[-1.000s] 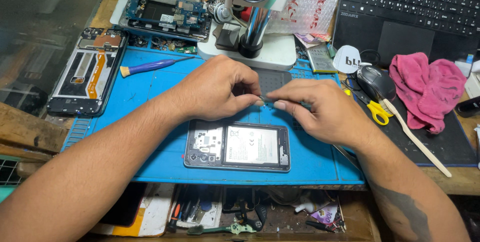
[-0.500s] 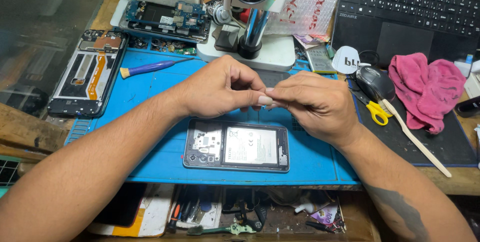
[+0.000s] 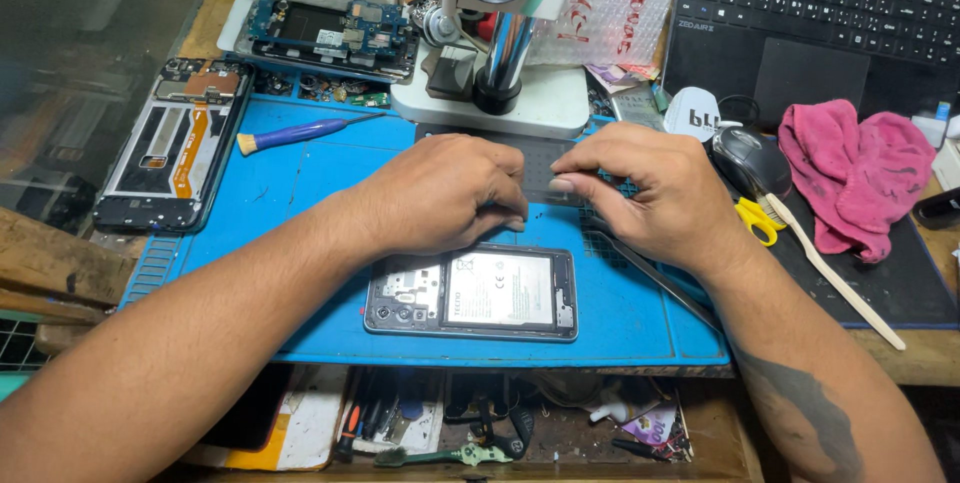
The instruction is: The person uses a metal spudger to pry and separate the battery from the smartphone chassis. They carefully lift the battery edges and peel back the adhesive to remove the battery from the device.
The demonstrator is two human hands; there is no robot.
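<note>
Both hands over blue silicone work mat (image 3: 300,173). Left hand (image 3: 445,193) and right hand (image 3: 650,188) have fingers curled, fingertips nearly meeting above a dark rectangular panel (image 3: 540,168); cannot tell if anything is pinched. Opened grey phone with white rectangular battery label (image 3: 470,293) lies just below the hands. Clear bumpy plastic packet with red writing (image 3: 610,18) sits behind the microscope base (image 3: 500,103).

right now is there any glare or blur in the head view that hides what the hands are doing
Head view: sharp and evenly lit over the blue mat; mild sheen on the opened phone, no glare. Left hand and right hand themselves hide whatever is pinched between them. Far left falls dark.
</note>
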